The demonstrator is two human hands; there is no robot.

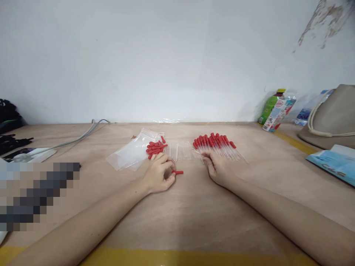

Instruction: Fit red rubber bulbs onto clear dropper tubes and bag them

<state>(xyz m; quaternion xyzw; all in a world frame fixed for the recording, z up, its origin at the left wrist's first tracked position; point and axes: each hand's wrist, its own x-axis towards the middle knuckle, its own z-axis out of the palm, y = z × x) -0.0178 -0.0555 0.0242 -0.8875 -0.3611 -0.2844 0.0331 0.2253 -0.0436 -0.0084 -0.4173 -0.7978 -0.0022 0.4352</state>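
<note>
My left hand [161, 173] pinches a red rubber dropper bulb [179, 172] between thumb and fingertips, its narrow neck pointing right. Just beyond that hand lies a pile of similar red bulbs [155, 147]. Clear thin glass tubes [177, 150] lie side by side on the table between my two hands. My right hand [216, 166] is closed, with a thin clear tube [197, 152] sticking out leftward from its fingertips. Behind the right hand is a row of droppers [213, 139], red bulbs fitted on clear tubes; the hand hides some of their lower ends.
Clear plastic bags [129, 153] lie left of the bulbs. A grey cable [80, 138] crosses the left side. Bottles [279, 109], a beige bag [330, 114] and a blue packet [332, 164] are on the right. A white wall [177, 62] bounds the wooden table [177, 218].
</note>
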